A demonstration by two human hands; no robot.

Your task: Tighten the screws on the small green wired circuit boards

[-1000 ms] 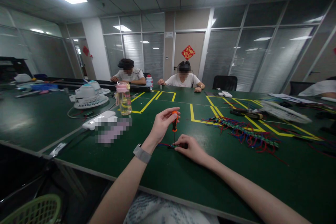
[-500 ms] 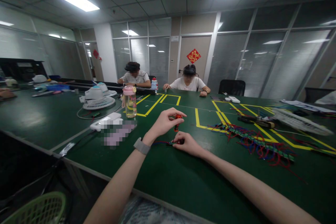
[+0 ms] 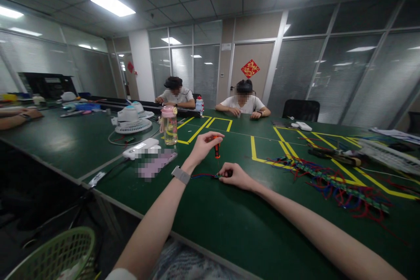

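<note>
One green plastic basket, latticed, below the near edge of the table. One white fan, ribbed round guard, set back from that edge. One clear bottle, pink-lidded, upright. One left hand, thumb and fingers closed on an upright screwdriver, orange-and-black handle, thin shaft. Beneath, toward the near edge, one small circuit board, red and blue wires trailing left; tip contact seems likely, too small to confirm. One right hand, pinched on the board's right end. One long row of green boards, wire-tangled, farther right.
</note>
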